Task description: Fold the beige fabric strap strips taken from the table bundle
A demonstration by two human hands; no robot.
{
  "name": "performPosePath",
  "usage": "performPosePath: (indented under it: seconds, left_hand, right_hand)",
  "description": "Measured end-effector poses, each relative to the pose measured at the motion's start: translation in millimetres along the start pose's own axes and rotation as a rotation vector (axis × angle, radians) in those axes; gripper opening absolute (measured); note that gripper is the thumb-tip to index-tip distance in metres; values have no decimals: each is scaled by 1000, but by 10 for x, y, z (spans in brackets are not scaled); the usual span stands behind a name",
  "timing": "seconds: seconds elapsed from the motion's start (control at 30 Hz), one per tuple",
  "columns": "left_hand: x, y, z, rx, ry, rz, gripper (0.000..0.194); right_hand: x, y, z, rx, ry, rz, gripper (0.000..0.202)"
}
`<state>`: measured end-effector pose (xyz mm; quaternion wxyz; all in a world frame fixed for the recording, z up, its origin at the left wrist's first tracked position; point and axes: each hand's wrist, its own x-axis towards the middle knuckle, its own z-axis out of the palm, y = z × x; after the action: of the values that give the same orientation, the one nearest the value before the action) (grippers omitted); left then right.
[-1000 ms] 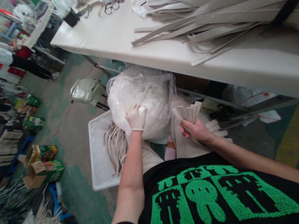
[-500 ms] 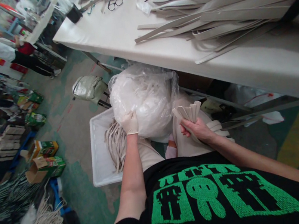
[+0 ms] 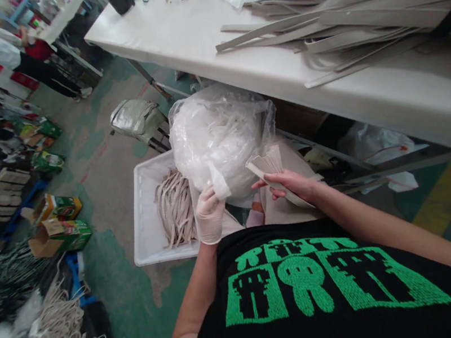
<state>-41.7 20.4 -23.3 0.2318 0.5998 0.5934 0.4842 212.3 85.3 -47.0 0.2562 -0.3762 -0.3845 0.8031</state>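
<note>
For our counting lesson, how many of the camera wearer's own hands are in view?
2: the gloved left hand, holding a white piece by the plastic bag; the bare right hand, holding beige strips.

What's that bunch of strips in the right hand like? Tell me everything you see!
The bunch of strips is pale beige: several flat, thin bands, perhaps leather-like or woven. The right hand holds them. Their blunt ends fan out past it, in front of the plastic bag; whether they touch that isn't clear. One strip bends along below the hand.
</note>
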Motion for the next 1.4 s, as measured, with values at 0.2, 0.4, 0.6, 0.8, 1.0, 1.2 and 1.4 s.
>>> performPosePath:
  seconds: [0.2,0.4,0.6,0.8,1.0,1.2,1.4]
  left_hand:
    - [-116,75,29,290,-210,326,17]
    - [-153,77,-37,338,-252,349,17]
    - [-336,94,-67,290,-353,375,27]
    - [-477,56,-38,238,-534,384,33]
    - [-600,-216,215,1,-276,-20,28]
    - [-480,-686,511,-250,-135,-811,81]
    - [-399,-788,637,-370,-308,-810,30]
  right_hand:
    - [189,-116,373,111,-189,42,40]
    - [411,-135,516,126,-226,38,40]
    - [524,-284,507,36,-123,-50,29]
    - [557,-367,455,64,-80,-38,19]
    - [402,-165,260,277,-1,116,15]
    - [217,7,144,375,46,151,22]
    - [336,126,203,248,121,179,22]
